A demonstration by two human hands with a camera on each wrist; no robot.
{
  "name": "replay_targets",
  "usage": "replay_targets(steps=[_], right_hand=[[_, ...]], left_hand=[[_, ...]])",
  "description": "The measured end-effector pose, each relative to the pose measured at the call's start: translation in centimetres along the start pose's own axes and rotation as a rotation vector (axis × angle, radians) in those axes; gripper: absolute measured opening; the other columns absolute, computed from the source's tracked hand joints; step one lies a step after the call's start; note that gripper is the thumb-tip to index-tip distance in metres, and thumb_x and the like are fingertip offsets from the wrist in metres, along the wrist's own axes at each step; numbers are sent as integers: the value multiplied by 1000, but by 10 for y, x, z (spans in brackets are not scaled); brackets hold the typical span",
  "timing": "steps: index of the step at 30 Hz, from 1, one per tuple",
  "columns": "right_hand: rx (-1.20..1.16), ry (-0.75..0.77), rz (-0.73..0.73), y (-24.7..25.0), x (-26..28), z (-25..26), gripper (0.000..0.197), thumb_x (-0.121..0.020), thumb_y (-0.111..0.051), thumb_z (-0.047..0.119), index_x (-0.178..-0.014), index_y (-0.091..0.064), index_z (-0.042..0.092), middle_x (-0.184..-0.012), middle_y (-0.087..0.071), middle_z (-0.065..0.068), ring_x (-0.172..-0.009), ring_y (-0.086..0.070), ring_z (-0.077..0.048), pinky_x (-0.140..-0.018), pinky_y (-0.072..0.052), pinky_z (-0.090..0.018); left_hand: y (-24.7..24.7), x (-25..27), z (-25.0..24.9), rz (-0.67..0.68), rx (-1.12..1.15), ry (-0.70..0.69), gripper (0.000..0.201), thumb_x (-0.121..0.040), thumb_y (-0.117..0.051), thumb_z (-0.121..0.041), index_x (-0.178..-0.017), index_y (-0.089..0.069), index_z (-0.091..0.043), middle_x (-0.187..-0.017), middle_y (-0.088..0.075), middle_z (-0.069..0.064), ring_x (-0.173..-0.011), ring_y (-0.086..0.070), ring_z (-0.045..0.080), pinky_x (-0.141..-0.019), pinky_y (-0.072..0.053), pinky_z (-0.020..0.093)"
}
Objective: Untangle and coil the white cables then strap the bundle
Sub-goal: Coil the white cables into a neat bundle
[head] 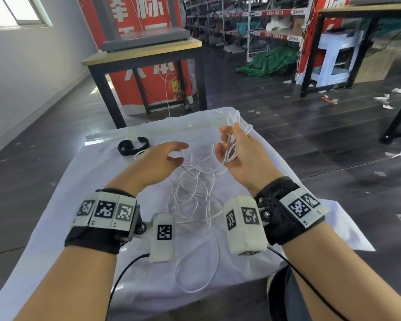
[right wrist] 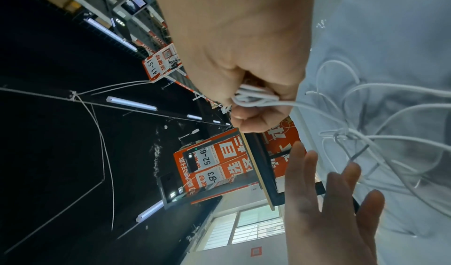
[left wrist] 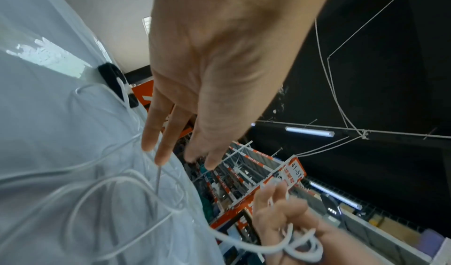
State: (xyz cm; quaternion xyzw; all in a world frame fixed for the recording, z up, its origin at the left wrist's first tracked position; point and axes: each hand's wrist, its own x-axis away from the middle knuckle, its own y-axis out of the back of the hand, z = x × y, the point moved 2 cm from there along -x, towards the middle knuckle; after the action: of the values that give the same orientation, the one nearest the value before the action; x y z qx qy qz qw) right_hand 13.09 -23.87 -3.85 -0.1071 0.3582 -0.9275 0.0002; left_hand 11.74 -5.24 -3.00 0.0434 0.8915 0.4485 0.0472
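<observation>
Sign "41-51" [right wrist: 154,67] behind right hand [right wrist: 244,60] gripping white cables [right wrist: 253,97].

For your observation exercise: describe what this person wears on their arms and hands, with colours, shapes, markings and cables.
Both forearms are bare, with no sleeves or gloves. The left wrist and right wrist each carry a black fabric band topped by white blocks printed with black square-patterned markers. A white boxy camera unit, likewise marked, is mounted on each band, trailing a thin black cable.
</observation>
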Motion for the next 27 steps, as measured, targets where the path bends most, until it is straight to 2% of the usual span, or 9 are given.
replay_targets(steps=[5, 8, 11, 14, 19, 21, 23, 25, 27], right_hand=[[233, 4, 66, -7, 1, -5, 35, -102, -41, 28, -84, -61, 6, -93, -66, -9, -54, -42, -9, -50, -49, -17], [481, 38, 112, -14, 3, -8, 35, -102, -40, 28, -84, -60, 6, -95, -66, -9, -51, -38, -9, -47, -46, -16], [815, 30, 184, -20, 5, -5, 34, -102, -40, 29, -87, -61, 7, -102, -64, -9, -53, -41, -11, -45, -45, -15], [1173, 45, 251, -25, 6, -2, 35, -102, -38, 28, -86, -62, 9, -105, -59, -12, -55, -45, -13, -47, -43, -15], [1520, 57, 402, -41, 14, -1, 38, -101, -38, 24, -71, -60, 14, -87, -61, -4, -52, -43, -14, -41, -38, -13], [1535, 56, 401, -48, 17, -1, 38, -101, -37, 22, -71, -59, 14, -93, -63, -9, -52, -42, -14, -36, -34, -10], [1527, 71, 367, -54, 17, 1, 38, -102, -36, 24, -75, -60, 13, -109, -63, -15, -53, -43, -13, -39, -37, -12], [1453, 106, 322, -62, 17, 2, 36, -103, -35, 26, -80, -60, 13, -106, -60, -14, -56, -44, -14, -49, -41, -17], [1378, 168, 290, -72, 17, 3, 35, -103, -35, 26, -83, -60, 11, -100, -56, -10, -58, -44, -14, -54, -42, -20]], left_hand=[[-17, -16, 0, 195, -377, -83, 70, -89, -36, 15, -143, -41, -30, -155, -28, -4, -129, -48, 20, -95, -41, 24], [-25, -23, -5, 327, -613, -109, 70, -89, -35, 12, -145, -39, -31, -156, -27, -4, -133, -42, 18, -98, -35, 24], [-27, -28, 1, 322, -639, -109, 40, -93, -50, -8, -131, -53, -22, -130, -56, 9, -115, -54, 25, -88, -40, 29], [-16, -29, 10, 132, -631, -8, 21, -96, -53, -24, -110, -59, -10, -100, -62, 9, -95, -58, 26, -77, -43, 31], [2, -21, 29, -129, -36, 279, 15, -100, -41, -17, -98, -51, -6, -69, -58, 5, -58, -61, 20, -51, -51, 25], [11, -14, 37, -177, 226, 386, 22, -101, -44, -22, -98, -53, -2, -60, -63, 5, -48, -61, 14, -46, -50, 21], [23, -7, 40, -258, 568, 432, 26, -100, -47, -23, -102, -56, 1, -62, -68, 8, -44, -63, 9, -47, -53, 18], [37, -1, 39, -366, 865, 421, 25, -102, -45, -21, -107, -51, 2, -79, -68, 16, -49, -67, 11, -53, -57, 20], [50, 2, 35, -467, 918, 388, 20, -103, -41, -18, -108, -50, -1, -77, -69, 13, -55, -69, 13, -64, -58, 25]])
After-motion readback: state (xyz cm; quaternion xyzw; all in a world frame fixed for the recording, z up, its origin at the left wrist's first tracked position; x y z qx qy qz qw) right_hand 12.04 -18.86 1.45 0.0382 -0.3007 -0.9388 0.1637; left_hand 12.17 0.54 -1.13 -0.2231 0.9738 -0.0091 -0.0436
